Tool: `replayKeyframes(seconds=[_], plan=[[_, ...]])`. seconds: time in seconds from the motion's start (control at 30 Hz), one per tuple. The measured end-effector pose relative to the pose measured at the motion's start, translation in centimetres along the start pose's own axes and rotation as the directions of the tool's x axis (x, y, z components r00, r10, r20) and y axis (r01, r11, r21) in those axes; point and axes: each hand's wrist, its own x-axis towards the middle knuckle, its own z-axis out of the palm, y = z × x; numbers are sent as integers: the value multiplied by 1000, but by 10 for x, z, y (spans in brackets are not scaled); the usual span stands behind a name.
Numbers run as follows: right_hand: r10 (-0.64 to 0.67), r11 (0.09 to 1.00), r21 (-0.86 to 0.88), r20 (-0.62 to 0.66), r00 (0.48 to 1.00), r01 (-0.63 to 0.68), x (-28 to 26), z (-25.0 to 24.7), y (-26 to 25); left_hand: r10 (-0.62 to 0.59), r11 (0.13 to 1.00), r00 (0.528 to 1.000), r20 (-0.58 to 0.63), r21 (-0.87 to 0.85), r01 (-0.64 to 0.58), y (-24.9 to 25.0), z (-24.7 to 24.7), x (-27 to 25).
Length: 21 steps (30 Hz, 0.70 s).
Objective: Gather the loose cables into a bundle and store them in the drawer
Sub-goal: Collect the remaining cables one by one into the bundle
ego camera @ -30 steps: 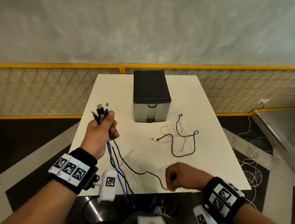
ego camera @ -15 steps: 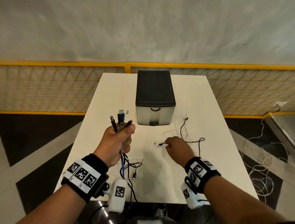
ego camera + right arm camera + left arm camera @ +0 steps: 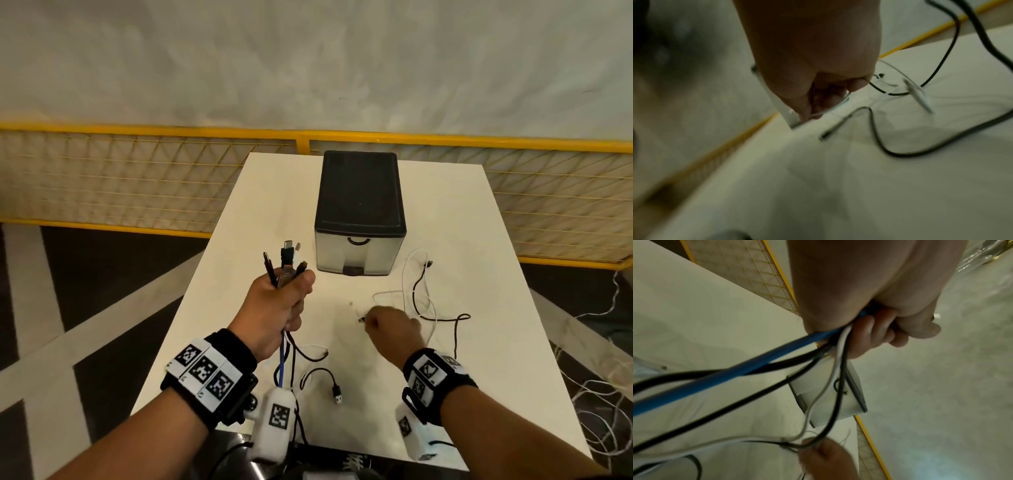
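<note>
My left hand (image 3: 294, 294) is raised over the white table (image 3: 239, 274) and grips a bundle of cables (image 3: 286, 263), their connectors sticking up out of the fist. Blue, black and white strands (image 3: 756, 356) hang from it onto the table. To the right, my right hand (image 3: 383, 323) rests low on the table with its fingers curled, pinching the ends of a loose black cable (image 3: 445, 318) and a thin white cable (image 3: 407, 274). Both trail off to the right. The black-topped drawer box (image 3: 358, 212) stands behind with its drawer closed.
A black cable end with a USB plug (image 3: 337, 397) lies near the table's front edge. A yellow mesh fence (image 3: 137, 178) runs behind the table. More white cables (image 3: 603, 394) lie on the floor to the right.
My right hand moved from the table's front edge forward to the loose black and white cables and closed its fingers on their ends. My left hand stayed raised, still gripping the bundle.
</note>
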Motion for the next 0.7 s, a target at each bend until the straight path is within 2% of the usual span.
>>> replayKeyframes(seconds=[0.03, 0.1, 0.17, 0.23, 0.3, 0.43, 0.53, 0.6, 0.67, 0.7], plan=[[31, 976, 215, -38, 999, -22, -3, -14, -7, 5, 1000, 1000, -10, 13, -5, -1, 3, 2], [84, 832, 555, -165, 983, 22, -15, -43, -21, 4, 999, 1000, -19, 41, -3, -2, 12, 8], [97, 682, 718, -278, 956, 140, -34, -72, -40, 7, 998, 1000, -13, 56, -6, -4, 24, 13], [36, 594, 769, -321, 946, 238, -52, -89, -59, 28, 998, 1000, 11, 56, -29, -5, 36, 14], [-19, 547, 791, -316, 949, 274, -65, -94, -71, 51, 998, 997, 63, 46, -53, -5, 48, 12], [-51, 548, 778, -336, 940, 308, -77, -95, -74, 90, 993, 986, 141, 61, -99, -3, 59, 6], [-42, 580, 749, -366, 930, 321, -81, -93, -73, 114, 991, 986, 124, 62, -123, -4, 61, 1], [68, 570, 756, -435, 898, 323, -84, -90, -75, 147, 986, 985, 89, 72, -154, -4, 61, -2], [280, 441, 862, -397, 874, 250, -87, -85, -74, 173, 981, 984, 33, 87, -175, -2, 57, -2], [376, 340, 927, -291, 880, 162, -85, -83, -71, 187, 976, 982, 13, 110, -188, -1, 57, -1]])
